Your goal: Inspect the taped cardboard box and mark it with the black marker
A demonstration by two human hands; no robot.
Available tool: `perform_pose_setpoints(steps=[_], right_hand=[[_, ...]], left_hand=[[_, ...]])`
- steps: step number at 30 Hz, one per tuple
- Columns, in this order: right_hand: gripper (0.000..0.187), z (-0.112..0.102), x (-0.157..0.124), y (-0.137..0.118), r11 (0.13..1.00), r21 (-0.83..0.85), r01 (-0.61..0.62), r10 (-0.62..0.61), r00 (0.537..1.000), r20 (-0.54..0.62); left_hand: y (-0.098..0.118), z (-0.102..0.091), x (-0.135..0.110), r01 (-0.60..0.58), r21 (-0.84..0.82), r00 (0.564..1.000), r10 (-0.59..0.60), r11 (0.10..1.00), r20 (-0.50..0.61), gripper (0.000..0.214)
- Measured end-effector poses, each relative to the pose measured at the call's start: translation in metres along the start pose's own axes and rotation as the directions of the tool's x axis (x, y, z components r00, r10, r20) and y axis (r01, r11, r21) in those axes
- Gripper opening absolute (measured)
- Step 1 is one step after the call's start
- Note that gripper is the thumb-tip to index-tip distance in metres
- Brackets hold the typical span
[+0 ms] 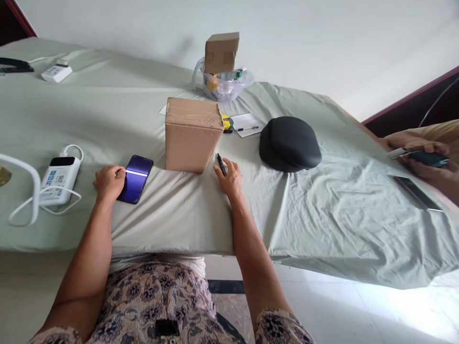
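A taped cardboard box stands on the cloth-covered table in front of me. My right hand rests just right of the box, its fingers closed on a black marker that points at the box's corner. My left hand lies on the cloth with curled fingers touching the left edge of a dark phone, which lies flat left of the box.
A white power bank with a looped white cable lies at far left. A black oval case, papers with a pen, and a plastic tub under a small box sit behind. Another person's hands hold a device at right.
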State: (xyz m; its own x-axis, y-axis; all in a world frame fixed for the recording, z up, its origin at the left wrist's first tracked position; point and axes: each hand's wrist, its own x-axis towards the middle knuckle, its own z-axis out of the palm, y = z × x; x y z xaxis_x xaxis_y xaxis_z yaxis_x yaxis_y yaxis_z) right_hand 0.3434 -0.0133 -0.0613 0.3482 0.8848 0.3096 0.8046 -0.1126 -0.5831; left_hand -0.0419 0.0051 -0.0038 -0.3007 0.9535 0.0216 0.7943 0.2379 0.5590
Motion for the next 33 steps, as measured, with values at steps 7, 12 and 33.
perform_pose_setpoints(steps=[7,12,33], right_hand=[[0.059,0.002,0.006,0.008,0.985,0.165,-0.038,0.055,0.994,-0.094],[0.055,-0.002,0.008,0.005,0.96,0.272,-0.065,0.123,0.971,-0.203],[0.036,-0.024,-0.02,-0.062,0.8,0.507,0.321,0.001,0.844,-0.537]], left_hand=[[-0.005,0.003,0.002,-0.036,-0.079,0.999,0.037,0.996,0.019,0.022],[-0.004,0.002,0.002,0.013,-0.231,0.996,0.007,0.973,0.087,0.026],[0.028,-0.003,-0.034,-0.045,-0.851,0.99,0.14,0.524,0.034,0.035]])
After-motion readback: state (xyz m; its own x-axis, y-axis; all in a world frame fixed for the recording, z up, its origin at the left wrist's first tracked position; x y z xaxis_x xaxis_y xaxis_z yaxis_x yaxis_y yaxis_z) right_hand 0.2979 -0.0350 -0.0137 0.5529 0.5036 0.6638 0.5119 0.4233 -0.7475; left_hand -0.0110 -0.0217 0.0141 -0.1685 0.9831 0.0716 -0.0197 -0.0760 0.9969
